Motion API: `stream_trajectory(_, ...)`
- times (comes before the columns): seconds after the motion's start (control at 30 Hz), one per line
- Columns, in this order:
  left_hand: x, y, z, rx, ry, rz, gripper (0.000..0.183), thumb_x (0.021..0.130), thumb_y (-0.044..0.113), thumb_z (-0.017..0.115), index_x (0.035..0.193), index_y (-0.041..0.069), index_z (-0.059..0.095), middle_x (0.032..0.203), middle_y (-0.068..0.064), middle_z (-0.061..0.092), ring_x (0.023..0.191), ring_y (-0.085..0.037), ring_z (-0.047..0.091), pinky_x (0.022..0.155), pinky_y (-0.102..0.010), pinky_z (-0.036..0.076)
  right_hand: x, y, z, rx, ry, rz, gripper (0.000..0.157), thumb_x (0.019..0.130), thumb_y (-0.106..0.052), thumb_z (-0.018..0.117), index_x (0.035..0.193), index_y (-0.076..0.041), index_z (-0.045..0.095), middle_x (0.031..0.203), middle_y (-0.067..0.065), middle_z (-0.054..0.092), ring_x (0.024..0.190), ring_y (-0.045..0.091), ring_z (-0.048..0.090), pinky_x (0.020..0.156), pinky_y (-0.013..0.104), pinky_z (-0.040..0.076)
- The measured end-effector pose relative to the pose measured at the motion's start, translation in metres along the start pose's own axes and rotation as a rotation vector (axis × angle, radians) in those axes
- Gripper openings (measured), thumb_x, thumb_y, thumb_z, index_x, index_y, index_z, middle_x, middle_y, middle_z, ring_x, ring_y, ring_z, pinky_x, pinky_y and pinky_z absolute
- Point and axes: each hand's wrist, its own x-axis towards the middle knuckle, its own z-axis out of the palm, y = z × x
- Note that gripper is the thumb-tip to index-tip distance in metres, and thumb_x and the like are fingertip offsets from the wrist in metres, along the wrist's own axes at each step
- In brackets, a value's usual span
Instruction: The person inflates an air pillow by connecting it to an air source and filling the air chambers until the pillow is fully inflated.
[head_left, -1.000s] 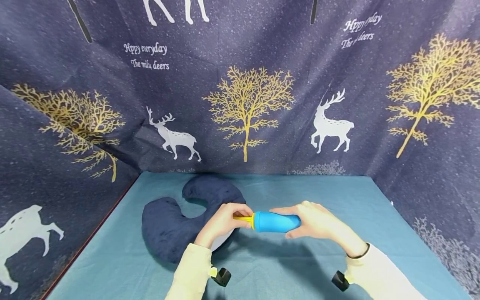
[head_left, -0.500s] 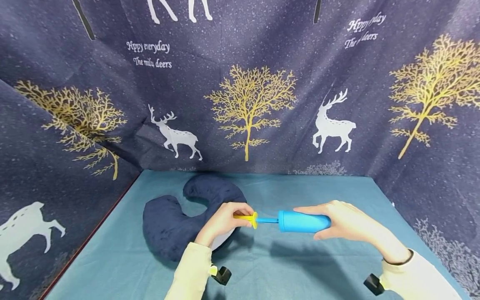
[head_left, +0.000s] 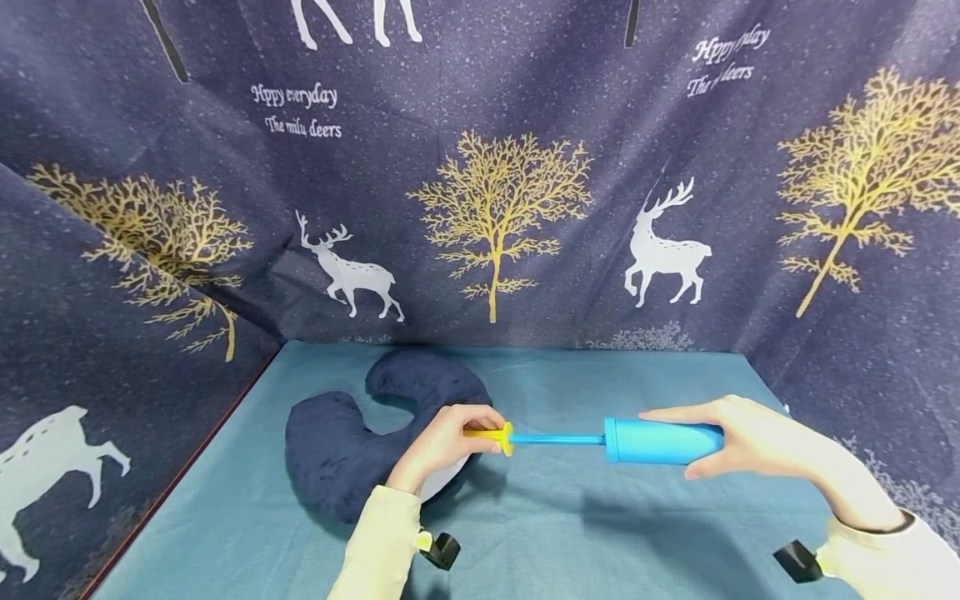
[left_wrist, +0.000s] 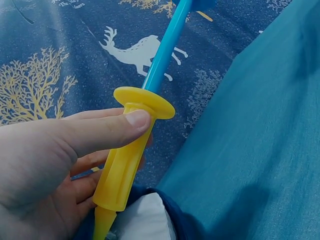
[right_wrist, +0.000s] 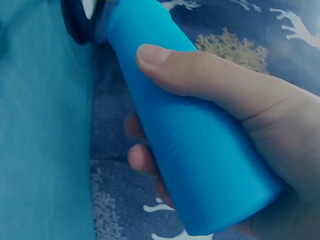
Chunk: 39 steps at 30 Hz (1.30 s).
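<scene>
A blue and yellow hand air pump is held level above the table, pulled out lengthwise. My left hand grips its yellow nozzle end, thumb just below the round flange and the tapered tip pointing back past the palm. From the flange a thin blue rod runs to the barrel. My right hand wraps round the blue barrel, thumb along one side and fingertips showing on the other. Behind and below the left hand lies a navy U-shaped neck pillow, its white patch partly hidden by that hand.
A teal cloth covers the table. Dark blue fabric printed with deer and golden trees hangs at the back and sides. Small black cameras sit at both wrists.
My right hand has moved right with the barrel, drawing out the blue rod, which was hidden a second ago. The left hand and nozzle stay almost in place; the pillow has not moved.
</scene>
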Motion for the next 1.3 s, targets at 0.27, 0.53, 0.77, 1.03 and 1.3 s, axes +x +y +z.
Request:
stream_trajectory(0.27,0.001,0.002,0.002,-0.025,0.008,-0.012,0.022,0.085,0.014,0.076,0.107,0.012,0.073,0.102,-0.006,0.075,0.093,-0.018,0.069,0.083,-0.021,0.053,-0.003,0.007,0.002,0.049,0.012,-0.032,0.065,0.076,-0.042,0.083,0.137,-0.033,0.059,0.112,-0.012,0.071,0.079,-0.007,0.053,0.065,0.017,0.042)
stream_trajectory(0.53,0.005,0.004,0.004,-0.044,0.014,-0.024,0.022,0.084,0.013,0.077,0.105,0.012,0.073,0.100,-0.004,0.075,0.090,-0.012,0.067,0.083,-0.022,0.053,0.014,-0.004,0.015,0.101,-0.001,-0.023,0.064,0.076,-0.041,0.083,0.135,-0.028,0.062,0.109,-0.007,0.073,0.078,-0.005,0.055,0.065,0.019,0.045)
stream_trajectory(0.77,0.004,0.003,0.005,-0.062,0.017,-0.031,0.021,0.084,0.012,0.077,0.105,0.012,0.073,0.100,-0.006,0.075,0.090,-0.013,0.068,0.082,-0.022,0.053,0.035,-0.019,0.028,0.104,-0.007,-0.009,0.063,0.074,-0.041,0.084,0.132,-0.026,0.064,0.104,-0.006,0.073,0.076,-0.003,0.054,0.065,0.020,0.045)
stream_trajectory(1.03,0.004,0.003,0.007,-0.067,0.021,-0.019,0.020,0.085,0.013,0.077,0.104,0.012,0.073,0.098,-0.003,0.075,0.089,-0.015,0.067,0.082,-0.023,0.053,0.058,-0.035,0.041,0.065,-0.011,0.041,0.064,0.072,-0.039,0.085,0.131,-0.030,0.065,0.104,-0.005,0.074,0.076,0.000,0.056,0.065,0.022,0.043)
stream_trajectory(1.3,0.004,0.006,0.007,-0.035,0.024,-0.015,0.020,0.082,0.014,0.079,0.102,0.013,0.074,0.099,-0.003,0.075,0.090,-0.016,0.067,0.083,-0.026,0.053,0.076,-0.051,0.063,0.018,0.028,0.056,0.064,0.071,-0.037,0.086,0.131,-0.034,0.064,0.099,-0.009,0.074,0.073,0.001,0.055,0.062,0.022,0.040)
